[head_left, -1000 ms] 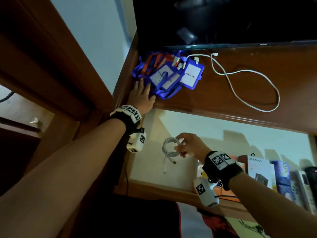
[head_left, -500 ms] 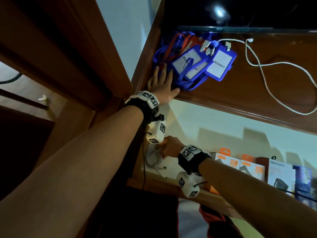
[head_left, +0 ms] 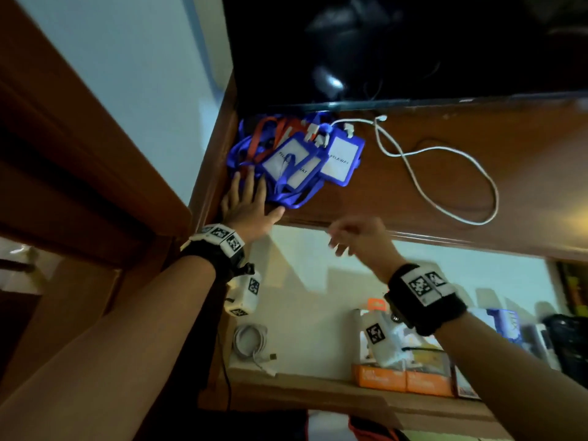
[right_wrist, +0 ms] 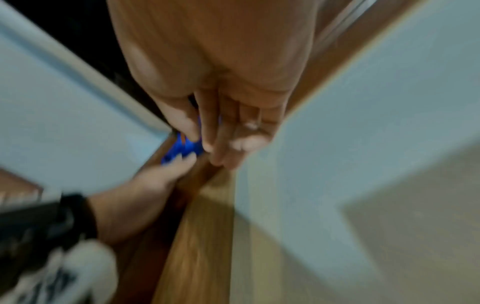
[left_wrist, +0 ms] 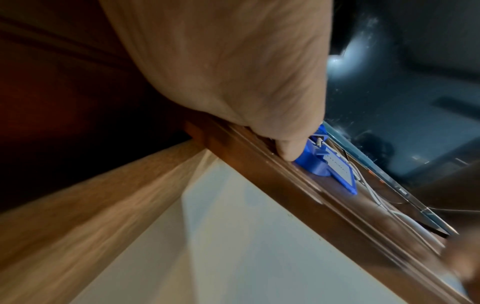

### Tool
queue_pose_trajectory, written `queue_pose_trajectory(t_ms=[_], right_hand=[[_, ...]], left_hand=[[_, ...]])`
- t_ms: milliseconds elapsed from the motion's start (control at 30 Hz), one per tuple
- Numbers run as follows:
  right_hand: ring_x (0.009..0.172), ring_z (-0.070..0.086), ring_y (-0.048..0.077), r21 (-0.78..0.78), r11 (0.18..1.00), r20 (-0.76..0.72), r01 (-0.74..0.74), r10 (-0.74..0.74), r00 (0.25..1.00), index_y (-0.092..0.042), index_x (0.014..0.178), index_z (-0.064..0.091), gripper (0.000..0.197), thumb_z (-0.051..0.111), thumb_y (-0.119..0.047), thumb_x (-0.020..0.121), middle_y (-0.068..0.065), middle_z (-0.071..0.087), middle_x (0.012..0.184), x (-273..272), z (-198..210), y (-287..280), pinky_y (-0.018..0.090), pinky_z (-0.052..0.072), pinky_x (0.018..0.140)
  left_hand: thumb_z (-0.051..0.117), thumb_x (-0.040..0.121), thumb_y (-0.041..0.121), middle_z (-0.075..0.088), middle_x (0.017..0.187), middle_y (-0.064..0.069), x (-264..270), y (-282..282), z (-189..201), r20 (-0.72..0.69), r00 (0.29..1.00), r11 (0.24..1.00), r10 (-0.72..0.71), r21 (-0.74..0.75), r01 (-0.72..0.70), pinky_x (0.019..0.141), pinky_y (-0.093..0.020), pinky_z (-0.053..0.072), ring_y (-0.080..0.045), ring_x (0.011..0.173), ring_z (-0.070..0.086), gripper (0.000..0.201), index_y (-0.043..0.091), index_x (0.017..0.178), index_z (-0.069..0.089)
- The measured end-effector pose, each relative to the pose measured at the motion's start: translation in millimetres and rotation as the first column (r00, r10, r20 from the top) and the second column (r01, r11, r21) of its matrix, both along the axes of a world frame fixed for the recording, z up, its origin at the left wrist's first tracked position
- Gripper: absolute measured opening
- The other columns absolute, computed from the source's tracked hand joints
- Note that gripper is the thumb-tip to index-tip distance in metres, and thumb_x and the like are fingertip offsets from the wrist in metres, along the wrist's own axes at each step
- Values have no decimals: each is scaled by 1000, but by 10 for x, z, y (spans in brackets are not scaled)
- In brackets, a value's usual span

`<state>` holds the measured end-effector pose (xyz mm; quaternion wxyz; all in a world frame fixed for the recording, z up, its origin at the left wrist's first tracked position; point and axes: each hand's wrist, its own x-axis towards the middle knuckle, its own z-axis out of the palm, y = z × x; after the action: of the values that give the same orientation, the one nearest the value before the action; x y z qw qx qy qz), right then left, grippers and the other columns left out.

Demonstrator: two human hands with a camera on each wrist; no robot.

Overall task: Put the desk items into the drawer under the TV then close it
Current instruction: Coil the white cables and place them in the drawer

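A heap of blue badge holders with blue and orange lanyards [head_left: 305,160] lies on the wooden desk [head_left: 477,218] at its left end, under the TV [head_left: 413,43]. My left hand [head_left: 249,189] rests flat on the desk with straight fingers touching the lanyards; its thumb [left_wrist: 288,152] sits against a blue holder [left_wrist: 324,164]. A loose white cable [head_left: 445,173] loops across the desk to the right. My right hand [head_left: 346,240], blurred, hangs empty with relaxed fingers at the desk's front edge. Below, the drawer [head_left: 318,393] stands open, with a coiled white cable [head_left: 251,342] in its left corner.
Orange boxes [head_left: 401,380] and several other packages [head_left: 506,323] line the drawer's right side. A wooden frame [head_left: 79,138] and a pale wall [head_left: 143,74] close in the left. In the right wrist view my left hand [right_wrist: 155,181] lies beside the lanyards [right_wrist: 182,152].
My right hand has let go of the coiled cable in the drawer's left corner and risen empty to the desk edge. My left hand has stayed on the lanyards.
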<state>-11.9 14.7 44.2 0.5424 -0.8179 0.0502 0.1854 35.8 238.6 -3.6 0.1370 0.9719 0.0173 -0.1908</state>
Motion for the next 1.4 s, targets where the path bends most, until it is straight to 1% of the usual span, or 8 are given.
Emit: queue_pose_trajectory(t_ms=[167, 333, 633, 800, 1000, 1100, 1233, 1400], right_hand=[[94, 62, 25, -362, 865, 376, 348, -207, 903, -11, 93, 71, 19, 60, -16, 78, 12, 69, 97, 636, 244, -593, 24, 40, 78], [125, 35, 38, -672, 712, 98, 204, -188, 977, -18, 136, 40, 60, 61, -31, 82, 9, 40, 137, 853, 11, -912, 47, 34, 102], [97, 51, 34, -630, 731, 168, 262, -201, 965, -8, 92, 60, 14, 47, -8, 85, 16, 58, 100, 588, -312, -992, 38, 40, 85], [43, 47, 17, 16, 866, 47, 500, -501, 864, -8, 74, 51, 12, 45, 0, 81, 2, 56, 47, 467, 29, -1128, 23, 36, 45], [43, 34, 15, 537, 512, -165, 671, -716, 678, -13, 69, 50, 22, 39, -2, 84, -1, 43, 49, 407, 758, -1336, 25, 28, 48], [49, 31, 15, 663, 408, -229, 628, -688, 689, -18, 65, 44, 25, 36, -9, 87, -1, 39, 55, 428, 985, -1497, 26, 26, 52], [49, 38, 16, 647, 540, -79, 539, -656, 751, -15, 76, 48, 19, 37, -12, 92, 1, 52, 55, 368, 1142, -1630, 28, 30, 52], [45, 45, 15, 381, 836, 67, 396, -452, 889, -12, 85, 56, 11, 48, -8, 92, 3, 63, 57, 233, 1039, -1618, 22, 35, 44]], left_hand=[[34, 92, 61, -23, 158, 1, -13, -5, -11, 21, 1000, 1000, 9, 26, -10, 115, -46, 2, -24, 145, -21, 80, 23, 152, -1], [34, 91, 62, -24, 158, 1, -5, -8, -3, 0, 1000, 999, 21, 36, -21, 116, -48, 1, -24, 144, -22, 81, 23, 152, -2], [32, 91, 64, -25, 157, 2, -38, 6, -23, 29, 999, 1000, 23, 1, -23, 116, -50, -1, -23, 144, -23, 81, 24, 152, -5], [34, 88, 66, -16, 160, 4, -68, -29, -40, 114, 991, 997, 76, -3, -76, 116, -48, 2, -22, 146, -16, 81, 25, 152, 4], [45, 87, 62, -8, 161, 7, -69, -122, 53, 114, 978, 985, 172, -49, -167, 117, -45, 4, -20, 147, -11, 79, 27, 150, 13], [57, 82, 54, 7, 161, 2, 39, -145, 179, 36, 968, 960, 248, -140, -241, 115, -48, 13, -24, 147, 4, 77, 24, 147, 26], [58, 80, 42, 45, 141, -17, 126, -319, 475, 69, 892, 867, 446, -281, -411, 104, -45, 38, -38, 127, 44, 62, 13, 134, 46], [62, 81, 36, 31, 149, -7, 125, -859, 672, 366, 863, 934, 347, -214, -285, 106, -48, 33, -33, 135, 29, 60, 15, 135, 44]])
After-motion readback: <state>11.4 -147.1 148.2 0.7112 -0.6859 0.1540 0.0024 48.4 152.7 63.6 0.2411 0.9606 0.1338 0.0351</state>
